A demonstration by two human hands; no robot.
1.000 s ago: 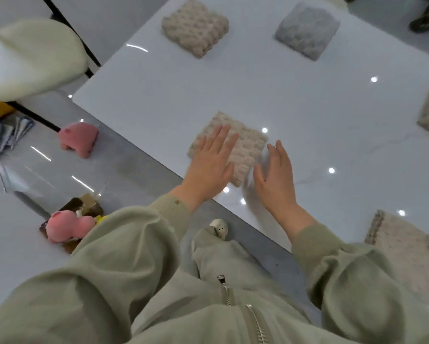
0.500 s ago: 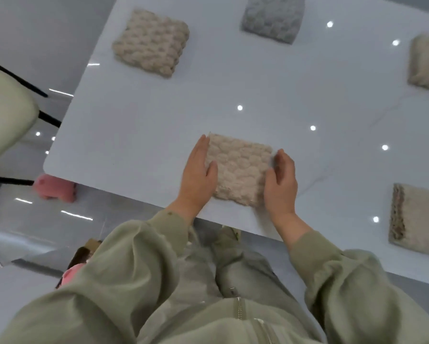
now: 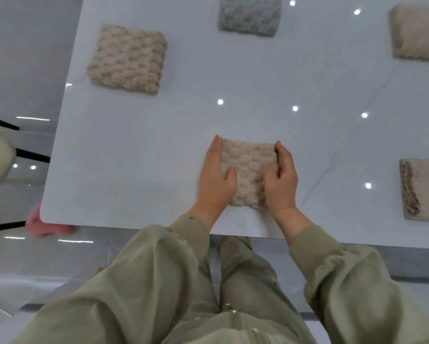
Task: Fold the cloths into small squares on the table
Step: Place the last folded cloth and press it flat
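**A:** From the head camera, where does the cloth you're working on sit?

**B:** The beige bubble cloth [image 3: 248, 172] lies flat on the desk [image 3: 134, 150], close to the near edge and a little right of its middle, right in front of me. It is already folded down to a small block, roughly square, maybe a touch longer from the near edge to the far one.

**A:** And your hands?

**B:** My left hand [image 3: 217, 180] lies against the cloth's left side, fingers straight and together, thumb resting on top of the fabric. My right hand [image 3: 281, 180] cups the right side, fingers curled over the far right corner, thumb on top. Neither hand pinches a layer; both press inward, the cloth squeezed between them.

**A:** So what does the next move turn on?

**B:** The cloth sits between my hands, equally near to both, so I judge I'm squaring its sides. Letting go should be enough, if the puffy layers don't spring open.

**A:** The others?

**B:** A beige square [image 3: 127, 58] toward the far left corner, a grey square [image 3: 250, 16] at the far edge, two cream cloths [image 3: 419, 33] [image 3: 424, 189] along the right edge, all well apart from mine.
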